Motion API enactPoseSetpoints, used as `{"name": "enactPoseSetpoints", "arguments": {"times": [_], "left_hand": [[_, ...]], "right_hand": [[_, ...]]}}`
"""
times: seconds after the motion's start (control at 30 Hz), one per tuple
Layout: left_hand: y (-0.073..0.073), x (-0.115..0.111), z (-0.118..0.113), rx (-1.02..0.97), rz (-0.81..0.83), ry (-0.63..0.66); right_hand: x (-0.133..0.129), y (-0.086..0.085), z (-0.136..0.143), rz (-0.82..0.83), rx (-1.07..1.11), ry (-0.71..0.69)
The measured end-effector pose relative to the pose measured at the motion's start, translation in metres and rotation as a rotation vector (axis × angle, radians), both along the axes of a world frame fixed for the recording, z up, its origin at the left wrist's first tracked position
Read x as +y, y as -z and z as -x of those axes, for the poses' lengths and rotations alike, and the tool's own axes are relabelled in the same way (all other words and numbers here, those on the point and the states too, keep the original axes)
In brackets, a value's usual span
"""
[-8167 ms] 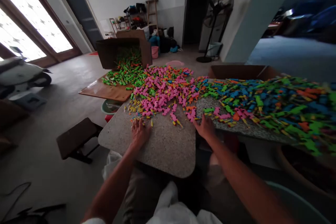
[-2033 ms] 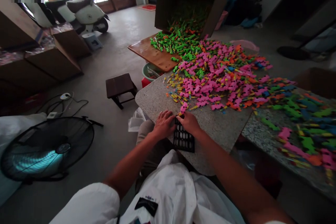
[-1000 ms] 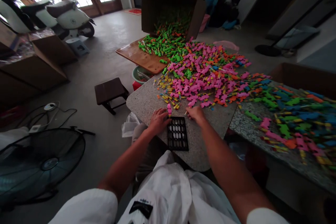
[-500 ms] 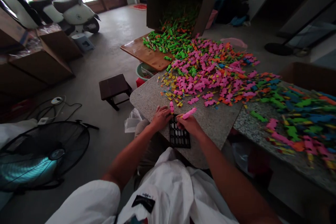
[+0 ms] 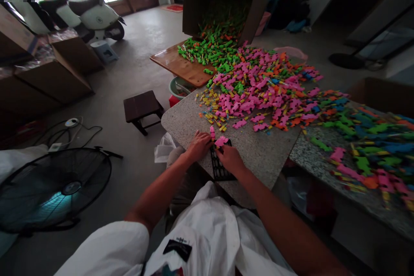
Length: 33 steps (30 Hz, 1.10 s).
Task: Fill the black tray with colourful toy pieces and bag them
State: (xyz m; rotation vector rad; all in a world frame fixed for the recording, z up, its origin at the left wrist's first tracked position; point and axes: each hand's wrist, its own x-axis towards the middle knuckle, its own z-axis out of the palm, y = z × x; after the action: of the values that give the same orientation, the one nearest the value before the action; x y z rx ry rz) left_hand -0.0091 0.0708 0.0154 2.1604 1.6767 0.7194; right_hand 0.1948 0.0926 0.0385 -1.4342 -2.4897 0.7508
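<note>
Left hand (image 5: 198,145) sits at the black rack's (image 5: 218,170) far-left corner on the bench (image 5: 184,120), can't tell if it's gripping, beside a pink toy (image 5: 212,132) that looks slotted in. Right hand (image 5: 230,158) pinches a second toy (image 5: 221,141) over the rack. Probably rack-filling; next bit needs careful lining up.

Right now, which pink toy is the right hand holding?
The pink toy over the black grid tray; a second toy is by the left hand; others lie farther away.
</note>
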Motion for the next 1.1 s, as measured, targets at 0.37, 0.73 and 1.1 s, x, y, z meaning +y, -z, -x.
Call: {"name": "enactPoseSetpoints", "arguments": {"times": [0.37,0.73,1.1], "left_hand": [[0.011,0.001,0.001,0.055,-0.059,-0.02],[0.007,-0.001,-0.001,0.04,-0.042,-0.038],[0.012,0.0,-0.002,0.051,-0.066,-0.049]], "right_hand": [[-0.015,0.0,0.013,-0.05,-0.099,0.094],[0.0,-0.001,0.007,-0.017,0.041,0.023],[-0.012,-0.004,0.013,0.005,0.044,0.094]]}}
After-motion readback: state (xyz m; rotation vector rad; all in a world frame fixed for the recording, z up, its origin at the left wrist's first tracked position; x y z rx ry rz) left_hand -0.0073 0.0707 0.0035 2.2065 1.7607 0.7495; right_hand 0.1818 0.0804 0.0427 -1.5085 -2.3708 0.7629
